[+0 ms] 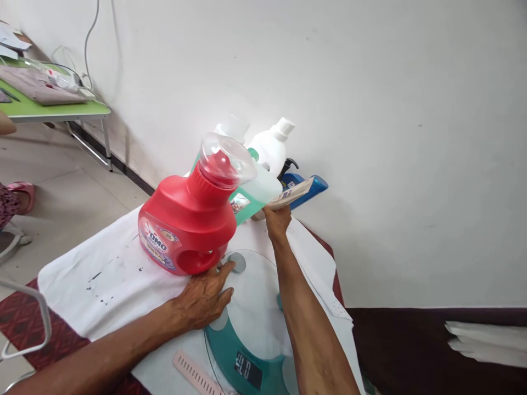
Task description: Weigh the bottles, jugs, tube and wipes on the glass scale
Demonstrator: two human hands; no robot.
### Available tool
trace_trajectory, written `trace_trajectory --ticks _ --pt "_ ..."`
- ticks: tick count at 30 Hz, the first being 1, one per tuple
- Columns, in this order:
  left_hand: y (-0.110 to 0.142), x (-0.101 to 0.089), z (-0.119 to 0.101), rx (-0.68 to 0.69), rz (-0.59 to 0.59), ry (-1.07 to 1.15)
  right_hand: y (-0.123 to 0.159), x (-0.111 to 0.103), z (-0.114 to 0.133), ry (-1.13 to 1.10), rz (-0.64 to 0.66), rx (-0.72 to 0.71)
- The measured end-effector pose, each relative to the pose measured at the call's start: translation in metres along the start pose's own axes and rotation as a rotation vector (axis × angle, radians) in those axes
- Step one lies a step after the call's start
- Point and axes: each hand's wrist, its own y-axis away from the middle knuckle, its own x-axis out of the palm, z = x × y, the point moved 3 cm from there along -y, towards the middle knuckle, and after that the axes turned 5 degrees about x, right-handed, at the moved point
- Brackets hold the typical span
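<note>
A large red OMO detergent bottle (187, 225) with a clear cap stands on the white cloth (102, 285), left of a round glass bathroom scale (255, 307). My left hand (208, 293) lies beside its base, fingers apart, with fingertips at the scale's edge. My right hand (279, 219) reaches across the scale and is closed around a tilted beige bottle (291, 193); most of its fingers are hidden. Behind the red bottle are a clear bottle of green liquid (261, 192), a white bottle (272, 145) and a blue bottle (315, 189). The scale's display (248, 371) is lit.
A pink strap (195, 373) lies on the cloth by the scale. A pale wall (391, 137) rises right behind the bottles. To the left are a green table (57, 112) with items on it, a white metal frame (41, 307) and another person's foot (24, 195).
</note>
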Motion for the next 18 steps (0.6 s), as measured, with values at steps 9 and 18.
trace_trajectory --ticks 9,18 --pt "-0.001 0.001 -0.001 -0.006 0.005 -0.036 -0.007 -0.001 -0.015 0.091 0.129 0.067" --pt "-0.001 -0.001 0.0 -0.02 0.0 0.016 0.13 -0.069 0.054 0.027 0.072 -0.331"
